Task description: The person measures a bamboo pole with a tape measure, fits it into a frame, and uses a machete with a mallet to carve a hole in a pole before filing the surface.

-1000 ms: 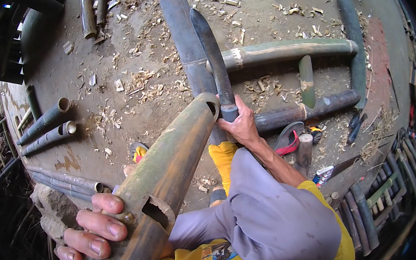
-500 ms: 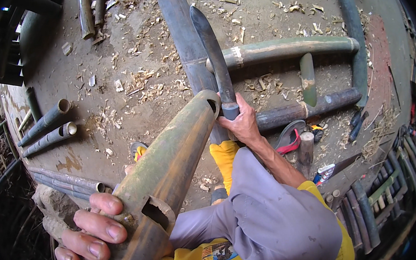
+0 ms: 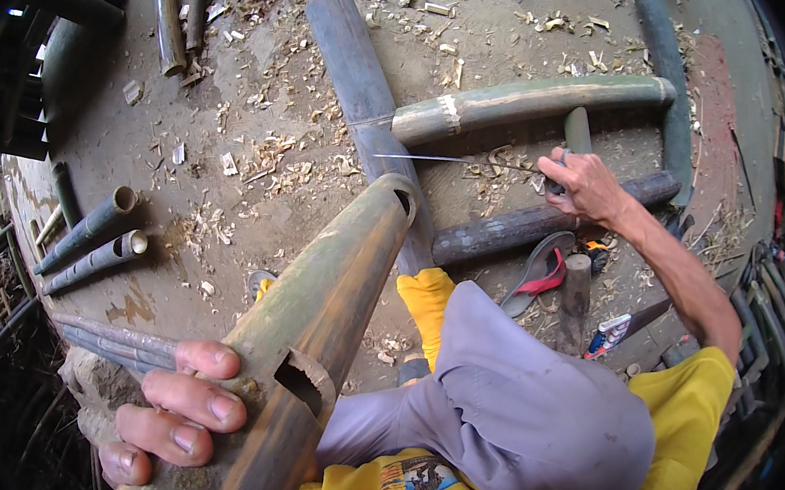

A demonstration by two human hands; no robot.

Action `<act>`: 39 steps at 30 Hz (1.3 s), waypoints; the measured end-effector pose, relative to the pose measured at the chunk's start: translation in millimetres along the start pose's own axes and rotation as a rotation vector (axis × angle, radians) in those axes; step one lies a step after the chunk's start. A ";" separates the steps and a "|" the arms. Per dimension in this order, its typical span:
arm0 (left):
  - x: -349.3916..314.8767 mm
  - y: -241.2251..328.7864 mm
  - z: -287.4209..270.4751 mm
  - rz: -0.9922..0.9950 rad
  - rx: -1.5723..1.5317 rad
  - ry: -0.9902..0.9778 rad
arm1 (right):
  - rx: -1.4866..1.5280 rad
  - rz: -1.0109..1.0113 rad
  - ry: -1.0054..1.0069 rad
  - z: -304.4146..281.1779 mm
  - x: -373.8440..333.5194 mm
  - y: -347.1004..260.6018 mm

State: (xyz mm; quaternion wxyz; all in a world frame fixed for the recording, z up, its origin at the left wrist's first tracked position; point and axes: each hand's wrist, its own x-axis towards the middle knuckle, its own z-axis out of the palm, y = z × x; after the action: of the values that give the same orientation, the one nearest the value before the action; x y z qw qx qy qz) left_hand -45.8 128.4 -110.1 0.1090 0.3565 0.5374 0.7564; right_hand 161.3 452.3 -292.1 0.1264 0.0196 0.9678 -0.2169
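Note:
A thick green-brown bamboo pole (image 3: 322, 288) slants up from the lower left across my lap. One squarish hole is cut in its side, and another opening sits near its far end. My left hand (image 3: 178, 408) grips the pole from the left, fingers curled over its top; the thumb is hidden. Off to the right, my right hand (image 3: 583, 186) is closed round the handle of a machete (image 3: 431, 157). Its blade points left, seen nearly edge-on, apart from the pole and above the bamboo frame.
On the ground lies a bamboo frame with a green rail (image 3: 548, 101) and a dark rail (image 3: 522, 231). A sandal (image 3: 539, 269), a wooden stake (image 3: 576, 299) and a handsaw (image 3: 642, 324) are at right. Cut bamboo tubes (image 3: 88, 230) lie left; shavings (image 3: 277, 148) litter the ground.
My right hand has swung the machete away from the pole's far end, out to the right. Its blade has turned from upright to pointing left. My left hand still grips the pole.

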 end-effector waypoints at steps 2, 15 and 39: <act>1.4 1.4 4.5 -0.014 0.024 0.010 | -0.027 -0.064 -0.069 -6.7 12.8 7.4; 2.4 -8.3 -8.1 0.043 -0.039 -0.163 | -0.278 -0.100 -0.308 -28.9 -19.5 36.2; 2.2 -13.8 -11.0 0.074 -0.160 -0.205 | -0.193 0.833 0.682 70.2 -91.9 67.9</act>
State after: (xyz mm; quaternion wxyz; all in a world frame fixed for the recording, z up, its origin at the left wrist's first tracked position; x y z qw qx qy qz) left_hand -57.6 127.0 -123.3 0.1637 0.4417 0.4479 0.7600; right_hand 273.1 485.5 -358.3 -0.1183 0.4589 0.8797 -0.0400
